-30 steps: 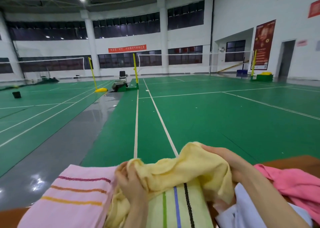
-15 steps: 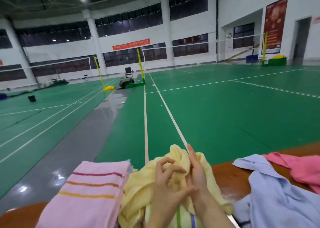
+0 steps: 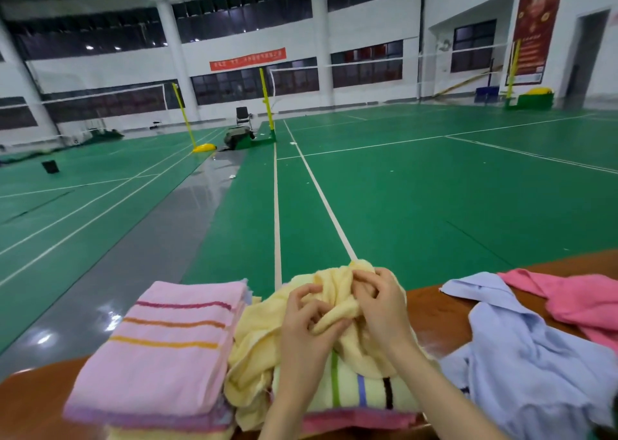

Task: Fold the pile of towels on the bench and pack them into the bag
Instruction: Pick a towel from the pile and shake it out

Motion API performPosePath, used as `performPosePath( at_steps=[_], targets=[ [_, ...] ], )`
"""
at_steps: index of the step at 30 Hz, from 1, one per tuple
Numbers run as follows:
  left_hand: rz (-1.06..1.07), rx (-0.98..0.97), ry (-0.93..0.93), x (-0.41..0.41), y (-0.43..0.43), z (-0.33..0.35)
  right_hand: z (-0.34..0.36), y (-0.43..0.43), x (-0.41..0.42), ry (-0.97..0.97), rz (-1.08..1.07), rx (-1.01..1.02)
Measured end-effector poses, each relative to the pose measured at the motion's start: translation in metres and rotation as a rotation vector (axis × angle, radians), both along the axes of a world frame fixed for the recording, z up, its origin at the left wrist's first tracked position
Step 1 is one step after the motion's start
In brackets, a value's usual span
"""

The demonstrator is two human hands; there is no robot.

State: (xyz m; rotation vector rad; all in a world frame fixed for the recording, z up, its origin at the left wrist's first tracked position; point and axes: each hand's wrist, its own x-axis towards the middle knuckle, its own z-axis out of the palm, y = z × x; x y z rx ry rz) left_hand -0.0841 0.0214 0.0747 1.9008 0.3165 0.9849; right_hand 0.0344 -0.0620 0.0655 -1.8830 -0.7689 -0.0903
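Yellow towel (image 3: 257, 332) lies bunched on the brown bench (image 3: 431, 316). The left hand (image 3: 309, 319) and right hand (image 3: 381, 302), close together, curl their fingers into its folds and grip it. Under the wrists sits a folded striped towel (image 3: 361, 389). The frame cuts off the bench's near edge. Left of the left hand stands a folded stack (image 3: 167, 349) with a blurred lower edge. Right of the right hand sprawl a blue towel (image 3: 535, 356) and a pink towel (image 3: 585, 299), both cut off. Beyond the hands stretches a green court (image 3: 418, 205) with white lines, yellow posts (image 3: 266, 105) and a chair (image 3: 242, 116).
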Motion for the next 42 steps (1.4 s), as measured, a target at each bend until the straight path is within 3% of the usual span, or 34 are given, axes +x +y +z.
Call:
performPosePath(
  at_steps=[2,4,7,9,13,18,22,26,29,33,38,42],
  targets=[
    [-0.015,-0.057,-0.015,-0.003,0.0,0.001,0.006,-0.008,-0.005,-0.155,-0.087,-0.023],
    [-0.028,-0.097,-0.012,-0.004,-0.001,0.001,0.015,-0.02,-0.013,-0.461,-0.136,-0.058],
    [-0.063,-0.132,-0.008,-0.005,-0.003,0.003,0.016,-0.032,-0.026,-0.652,0.169,0.022],
    [-0.091,-0.166,-0.01,-0.006,-0.002,0.005,0.017,-0.032,-0.034,-0.605,0.311,0.061],
    [-0.132,-0.261,-0.047,-0.01,0.002,0.005,0.021,-0.021,-0.042,-0.569,0.361,0.012],
    [-0.213,-0.708,-0.24,-0.012,0.014,0.009,0.026,-0.003,-0.043,-0.399,0.442,-0.061],
    [-0.255,-0.894,-0.319,-0.013,0.021,0.007,0.019,-0.003,-0.041,-0.301,0.437,0.052],
    [-0.279,-0.953,-0.354,-0.012,0.032,-0.001,0.021,-0.002,-0.043,-0.179,0.399,0.144],
    [-0.297,-0.938,-0.334,-0.011,0.031,-0.001,0.034,0.005,-0.048,0.032,0.381,0.331],
    [-0.231,-0.852,-0.266,-0.012,0.026,0.004,0.04,0.02,-0.054,0.174,0.315,0.484],
    [0.149,-0.028,0.073,-0.019,0.021,0.013,0.022,0.014,-0.051,0.207,0.34,0.402],
    [0.243,0.007,0.173,-0.028,0.037,0.017,0.019,0.012,-0.047,0.171,0.381,0.354]
  ],
)
